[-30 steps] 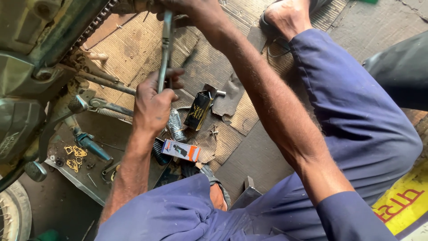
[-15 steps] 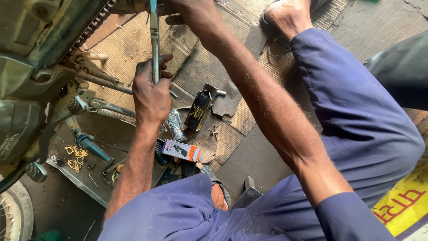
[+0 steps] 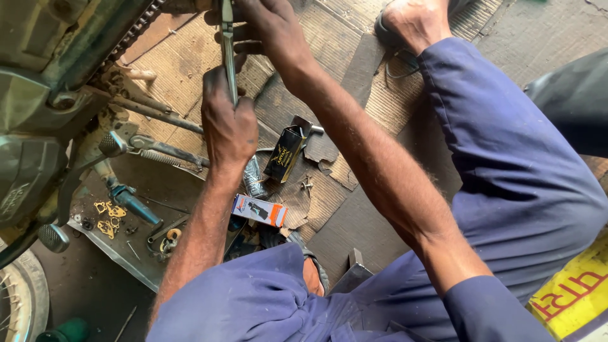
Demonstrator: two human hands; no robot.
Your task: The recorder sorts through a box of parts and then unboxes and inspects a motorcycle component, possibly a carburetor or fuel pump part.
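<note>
Left hand (image 3: 227,123) wrapped around lower shaft of long metal tool (image 3: 227,57); right hand (image 3: 269,28) clenched on same tool higher up, near chain (image 3: 136,35) of motorcycle at top left. Tool upright, slim, steel: judged stiff, moderately heavy, likely oily and slippery. Best gripped two-handed along shaft, as shown. Small boxes (image 3: 259,210) and parts tray (image 3: 117,244) on cardboard below.

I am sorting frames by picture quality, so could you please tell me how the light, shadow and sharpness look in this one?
Head view: soft daylight, no harsh glare; the left hand and right hand on the long metal tool are fairly sharp; the motorcycle at left sits in deep shadow; the cardboard floor is evenly lit; edges bend slightly from the wide lens.
</note>
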